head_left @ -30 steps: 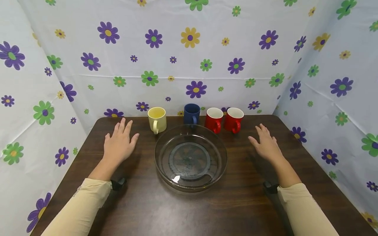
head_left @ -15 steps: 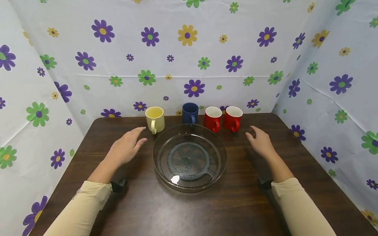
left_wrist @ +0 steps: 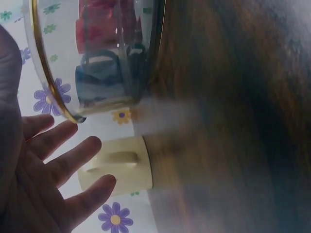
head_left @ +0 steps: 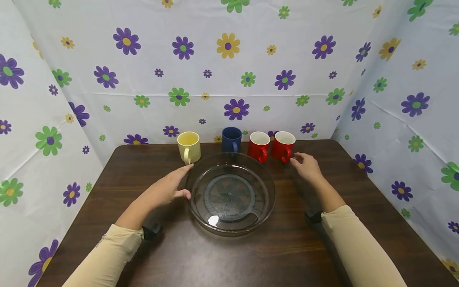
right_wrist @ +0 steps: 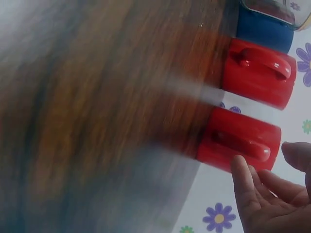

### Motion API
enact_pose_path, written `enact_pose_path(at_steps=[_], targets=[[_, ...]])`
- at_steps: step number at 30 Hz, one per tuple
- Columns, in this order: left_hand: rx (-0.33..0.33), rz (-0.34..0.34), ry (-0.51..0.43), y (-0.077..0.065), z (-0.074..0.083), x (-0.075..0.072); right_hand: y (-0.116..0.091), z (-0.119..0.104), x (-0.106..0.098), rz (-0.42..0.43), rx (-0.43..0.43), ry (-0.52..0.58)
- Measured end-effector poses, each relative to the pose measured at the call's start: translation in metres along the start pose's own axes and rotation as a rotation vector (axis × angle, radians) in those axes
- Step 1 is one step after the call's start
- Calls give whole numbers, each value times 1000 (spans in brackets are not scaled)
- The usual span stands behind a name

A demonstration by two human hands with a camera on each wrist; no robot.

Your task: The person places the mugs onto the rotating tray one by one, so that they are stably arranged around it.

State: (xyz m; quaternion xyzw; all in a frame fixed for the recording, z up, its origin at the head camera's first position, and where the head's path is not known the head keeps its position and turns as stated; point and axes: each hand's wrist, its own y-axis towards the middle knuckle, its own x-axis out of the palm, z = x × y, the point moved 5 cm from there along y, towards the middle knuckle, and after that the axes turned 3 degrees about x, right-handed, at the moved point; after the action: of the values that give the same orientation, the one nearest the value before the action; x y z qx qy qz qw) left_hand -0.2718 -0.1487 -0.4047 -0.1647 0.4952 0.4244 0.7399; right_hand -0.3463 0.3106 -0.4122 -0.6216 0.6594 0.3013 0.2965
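Note:
A large clear smoky glass bowl [head_left: 229,230] sits mid-table. At its left rim is my left hand [head_left: 165,192], its fingers extended and thumb apart; whether it touches the glass I cannot tell. A yellow mug [head_left: 194,150] stands just beyond those fingertips, also seen past the fingers in the left wrist view. My right hand [head_left: 309,169] hovers beside the handle of the rightmost red mug [head_left: 279,146], fingers loosely bent with nothing between them. Left of that mug stand another red mug [head_left: 255,149] and a dark blue mug [head_left: 229,140], handles facing me.
The dark wooden table [head_left: 229,265] reaches back to a white flowered cloth [head_left: 215,85] hung behind the mugs. More of this cloth hangs along the left and right sides. The bowl overlaps the lower part of the blue mug in the head view.
Both hands have moved inward. My left hand went right, from the table's left part to the bowl's rim; my right hand went left to the rightmost red mug. Mugs and bowl stayed put.

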Motion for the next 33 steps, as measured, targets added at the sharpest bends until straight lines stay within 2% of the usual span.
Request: enact_pose_path(at_steps=[9,19,27,33], targets=[[2,-23,11,-7,-1,8,5,-1,18,-27,76,101],[20,-38,4,-5,-2,9,12,1,21,18,136,172],[-16,-48,-35,-5,0,10,13,7,21,70,208,208],[-43,-57,-54,-7,-2,10,17,5,23,81,225,258]])
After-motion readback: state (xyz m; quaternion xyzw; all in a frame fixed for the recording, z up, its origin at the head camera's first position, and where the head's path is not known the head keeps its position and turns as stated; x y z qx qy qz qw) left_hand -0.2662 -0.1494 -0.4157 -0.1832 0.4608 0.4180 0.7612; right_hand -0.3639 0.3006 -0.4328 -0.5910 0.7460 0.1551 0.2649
